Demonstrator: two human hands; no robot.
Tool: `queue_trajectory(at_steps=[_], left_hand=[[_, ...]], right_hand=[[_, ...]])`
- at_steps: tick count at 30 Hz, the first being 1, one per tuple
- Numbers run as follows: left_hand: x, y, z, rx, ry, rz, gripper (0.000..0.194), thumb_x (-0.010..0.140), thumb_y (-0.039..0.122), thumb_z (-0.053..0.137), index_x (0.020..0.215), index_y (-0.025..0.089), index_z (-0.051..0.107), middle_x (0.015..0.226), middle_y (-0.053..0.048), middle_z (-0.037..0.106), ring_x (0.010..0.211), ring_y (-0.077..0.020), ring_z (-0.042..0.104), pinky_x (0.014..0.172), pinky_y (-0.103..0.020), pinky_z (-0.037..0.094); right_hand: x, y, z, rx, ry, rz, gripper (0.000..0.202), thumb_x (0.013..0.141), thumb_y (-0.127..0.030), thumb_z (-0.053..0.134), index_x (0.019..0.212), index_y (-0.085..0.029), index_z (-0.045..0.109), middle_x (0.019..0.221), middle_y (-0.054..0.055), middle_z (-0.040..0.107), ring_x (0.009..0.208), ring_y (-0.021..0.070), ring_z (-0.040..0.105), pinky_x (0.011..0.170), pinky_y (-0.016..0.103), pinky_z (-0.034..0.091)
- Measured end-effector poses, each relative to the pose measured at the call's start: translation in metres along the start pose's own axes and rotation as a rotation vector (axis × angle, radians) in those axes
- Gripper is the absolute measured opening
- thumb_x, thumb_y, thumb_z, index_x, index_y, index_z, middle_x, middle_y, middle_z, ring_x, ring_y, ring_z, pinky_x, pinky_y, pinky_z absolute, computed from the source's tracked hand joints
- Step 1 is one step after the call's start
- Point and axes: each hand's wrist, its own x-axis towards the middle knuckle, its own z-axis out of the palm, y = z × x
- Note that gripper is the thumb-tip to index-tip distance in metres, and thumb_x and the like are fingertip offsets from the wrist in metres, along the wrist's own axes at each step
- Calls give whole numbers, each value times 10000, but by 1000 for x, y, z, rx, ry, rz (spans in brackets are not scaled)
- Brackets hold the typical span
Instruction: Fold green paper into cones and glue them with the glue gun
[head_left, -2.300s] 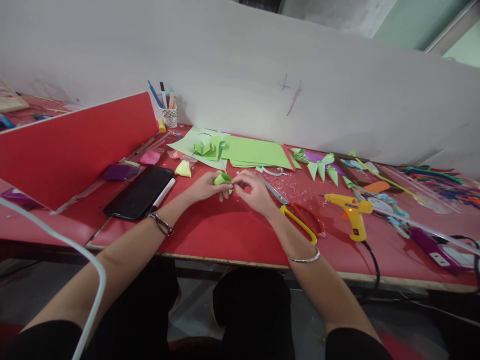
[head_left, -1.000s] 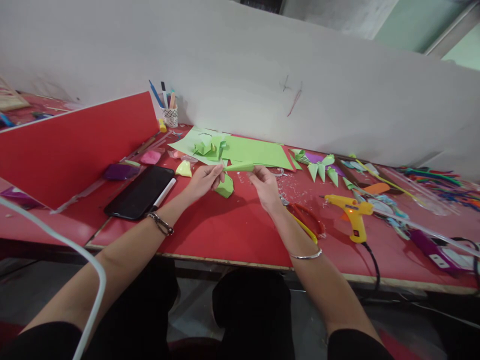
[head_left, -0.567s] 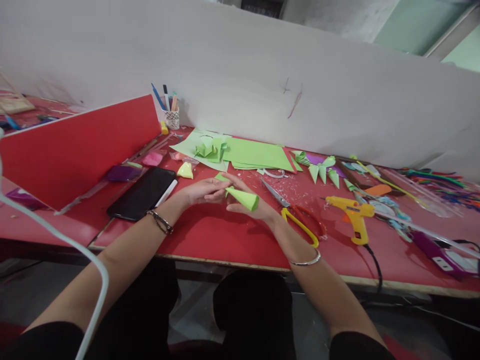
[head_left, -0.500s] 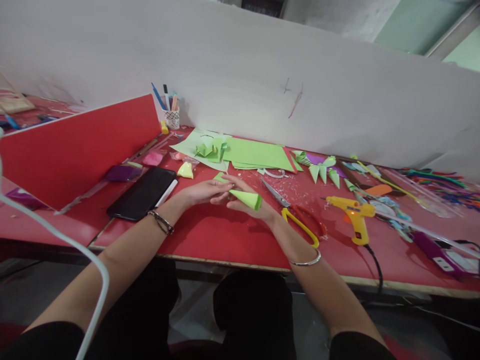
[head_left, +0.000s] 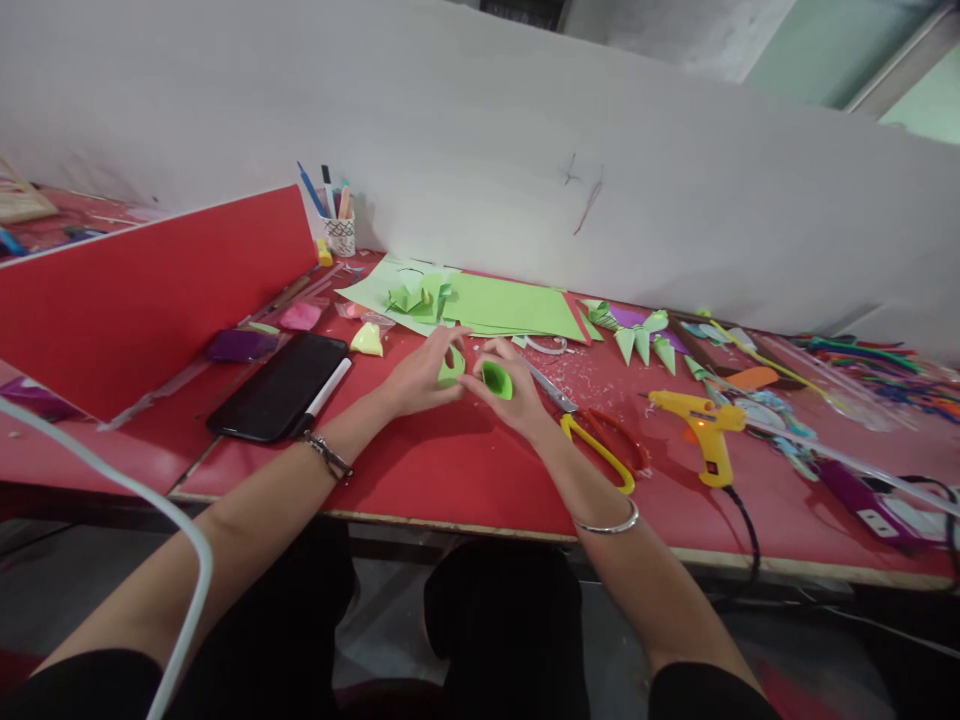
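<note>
Over the red table [head_left: 450, 480] my two hands are close together, fingertips nearly touching. My left hand [head_left: 420, 375] is curled round a light green paper piece [head_left: 451, 370], its full shape hidden by the fingers. A rolled green paper cone [head_left: 496, 380] sits in the grip of my right hand [head_left: 517, 400], its open end facing me. Whether the two paper parts are joined, I cannot tell. Just right of my right hand lie scissors [head_left: 600, 452] with yellow and red handles.
A yellow glue gun [head_left: 709, 430] with a lit orange light stands at right. Green paper sheets [head_left: 517, 308] and finished-looking paper cones [head_left: 641, 340] lie at the back. At left are a black phone [head_left: 281, 385], a white marker [head_left: 330, 390] and an upright red board [head_left: 172, 290].
The green cone lay lengthwise between my overlapping hands before. Now the hands have drawn apart and curled, with the cone's open end turned toward me in the right.
</note>
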Motion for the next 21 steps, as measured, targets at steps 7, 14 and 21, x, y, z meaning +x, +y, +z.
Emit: queue_trajectory(at_steps=[7, 14, 21], left_hand=[[-1, 16, 2, 96, -42, 255, 754, 667, 472, 654, 1276, 204, 300, 1174, -133, 411, 1073, -259, 430, 858, -396, 444], [0, 10, 4, 166, -3, 206, 490, 731, 311, 619, 1179, 230, 437, 1112, -95, 420, 1072, -226, 427, 880, -351, 424], [0, 13, -2, 70, 1, 200, 330, 757, 294, 591, 1073, 222, 530, 1023, -65, 475, 964, -190, 483, 827, -307, 432]], right_hand=[[-1, 5, -1, -201, -126, 12, 91, 758, -275, 553, 770, -188, 530, 915, 50, 480, 811, 178, 502, 697, 308, 433], [0, 10, 9, -43, -203, 51, 179, 679, -131, 540, 844, -178, 490, 923, 58, 474, 815, 180, 485, 743, 341, 441], [0, 9, 8, 31, -203, 24, 164, 670, -121, 540, 814, -189, 503, 932, 57, 491, 895, 206, 490, 817, 376, 418]])
